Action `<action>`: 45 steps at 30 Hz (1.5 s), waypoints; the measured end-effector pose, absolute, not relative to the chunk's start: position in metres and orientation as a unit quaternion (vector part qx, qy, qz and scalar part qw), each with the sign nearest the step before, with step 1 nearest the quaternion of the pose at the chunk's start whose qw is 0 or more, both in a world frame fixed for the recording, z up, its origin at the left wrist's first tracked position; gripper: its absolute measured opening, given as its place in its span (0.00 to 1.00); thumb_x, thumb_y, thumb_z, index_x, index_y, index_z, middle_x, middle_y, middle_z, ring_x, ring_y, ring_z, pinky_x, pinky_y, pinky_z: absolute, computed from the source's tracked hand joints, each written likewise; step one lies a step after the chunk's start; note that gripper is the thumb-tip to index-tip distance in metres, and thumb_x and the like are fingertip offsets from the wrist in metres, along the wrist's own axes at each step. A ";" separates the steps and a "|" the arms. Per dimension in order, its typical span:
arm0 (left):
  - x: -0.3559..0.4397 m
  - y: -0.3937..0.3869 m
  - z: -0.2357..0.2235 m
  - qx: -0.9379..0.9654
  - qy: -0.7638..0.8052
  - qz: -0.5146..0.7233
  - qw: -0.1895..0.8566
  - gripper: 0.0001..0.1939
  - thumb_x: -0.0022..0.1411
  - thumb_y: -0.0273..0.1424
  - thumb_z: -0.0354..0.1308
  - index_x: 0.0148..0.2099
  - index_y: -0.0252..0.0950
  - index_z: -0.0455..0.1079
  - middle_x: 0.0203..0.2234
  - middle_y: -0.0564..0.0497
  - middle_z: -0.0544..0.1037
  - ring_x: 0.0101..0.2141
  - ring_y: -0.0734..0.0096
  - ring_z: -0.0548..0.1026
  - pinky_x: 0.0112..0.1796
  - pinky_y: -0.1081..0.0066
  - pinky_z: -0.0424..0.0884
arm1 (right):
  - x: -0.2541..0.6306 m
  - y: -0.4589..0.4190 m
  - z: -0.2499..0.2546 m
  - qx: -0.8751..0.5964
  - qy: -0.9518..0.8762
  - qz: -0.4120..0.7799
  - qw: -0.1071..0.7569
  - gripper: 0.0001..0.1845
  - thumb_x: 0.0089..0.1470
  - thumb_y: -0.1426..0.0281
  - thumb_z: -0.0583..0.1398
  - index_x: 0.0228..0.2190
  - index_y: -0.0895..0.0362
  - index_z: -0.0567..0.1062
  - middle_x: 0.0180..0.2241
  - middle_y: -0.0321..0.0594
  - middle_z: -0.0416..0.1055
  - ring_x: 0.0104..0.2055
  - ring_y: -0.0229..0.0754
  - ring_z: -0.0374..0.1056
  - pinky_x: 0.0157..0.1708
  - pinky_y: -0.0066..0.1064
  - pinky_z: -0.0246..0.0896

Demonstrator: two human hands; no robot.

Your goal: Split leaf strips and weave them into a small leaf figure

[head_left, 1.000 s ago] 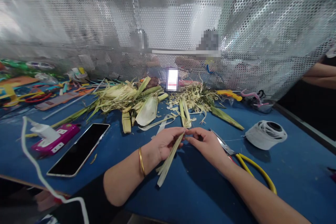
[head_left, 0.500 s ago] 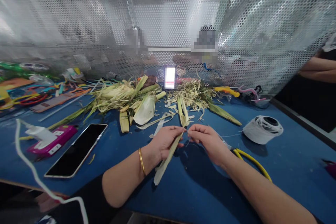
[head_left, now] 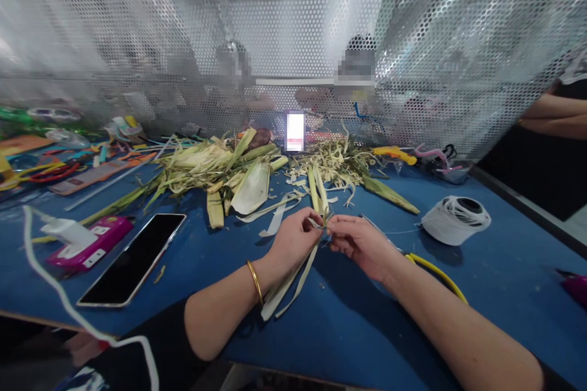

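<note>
My left hand, with a gold bangle at its wrist, is pinched round a bundle of corn husk strips. Their pale tails hang toward me below the palm, while greener ends stick out past the fingertips. Right beside it, the fingertips of my right hand are closed at the same spot on the bundle, on fine white thread. This thread runs off to a white spool on the right. Beneath my right forearm lie scissors with yellow handles, partly covered.
Heaped husks and shredded husk line the back of the blue table, before a perforated metal screen. A phone and a magenta power strip with a white cable lie left. Another person's arm shows at far right.
My left fingers have curled over the bundle where they were stretched along it. The husk tails now hang as two separate strips. My right hand stays close by at the tie point.
</note>
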State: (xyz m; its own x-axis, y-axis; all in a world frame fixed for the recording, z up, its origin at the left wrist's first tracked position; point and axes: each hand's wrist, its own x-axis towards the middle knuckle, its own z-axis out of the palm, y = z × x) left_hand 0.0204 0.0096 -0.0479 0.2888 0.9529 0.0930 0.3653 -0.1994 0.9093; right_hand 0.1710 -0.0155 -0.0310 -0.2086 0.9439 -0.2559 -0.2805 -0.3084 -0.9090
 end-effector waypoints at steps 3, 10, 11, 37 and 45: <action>0.021 0.008 -0.046 0.697 0.483 0.350 0.398 0.05 0.51 0.27 0.57 0.32 0.35 0.72 0.19 0.56 0.70 0.23 0.75 0.66 0.26 0.75 0.60 | 0.170 -0.017 -0.029 -0.442 -0.382 0.677 0.447 0.10 0.35 0.67 0.67 0.17 0.58 0.72 0.13 0.25 0.57 0.16 0.28 0.48 0.26 0.27 0.58; 0.020 0.008 -0.049 0.695 0.500 0.337 0.392 0.07 0.53 0.31 0.57 0.30 0.34 0.74 0.25 0.50 0.77 0.29 0.69 0.72 0.30 0.72 0.65 | 0.170 -0.017 -0.029 -0.488 -0.503 0.574 0.424 0.09 0.44 0.65 0.62 0.21 0.57 0.70 0.17 0.27 0.58 0.20 0.32 0.52 0.28 0.28 0.55; 0.020 0.009 -0.049 0.694 0.504 0.340 0.387 0.07 0.53 0.31 0.57 0.30 0.34 0.73 0.25 0.50 0.77 0.29 0.69 0.72 0.30 0.72 0.65 | 0.172 -0.016 -0.029 -0.510 -0.536 0.531 0.412 0.07 0.46 0.66 0.60 0.23 0.57 0.69 0.18 0.27 0.58 0.21 0.33 0.53 0.27 0.27 0.53; 0.017 0.013 -0.043 0.672 0.581 0.330 0.319 0.05 0.57 0.29 0.55 0.31 0.35 0.72 0.26 0.52 0.76 0.29 0.70 0.72 0.31 0.73 0.63 | 0.188 -0.008 -0.031 -0.589 -0.733 0.271 0.205 0.10 0.50 0.67 0.56 0.21 0.54 0.71 0.21 0.35 0.68 0.27 0.41 0.63 0.28 0.30 0.52; 0.017 0.009 -0.043 0.711 0.559 0.290 0.313 0.05 0.54 0.28 0.56 0.29 0.35 0.73 0.26 0.52 0.77 0.30 0.70 0.72 0.31 0.72 0.63 | 0.182 -0.010 -0.042 -0.445 -0.784 0.265 0.343 0.11 0.55 0.70 0.53 0.22 0.54 0.64 0.39 0.42 0.70 0.43 0.43 0.67 0.42 0.33 0.59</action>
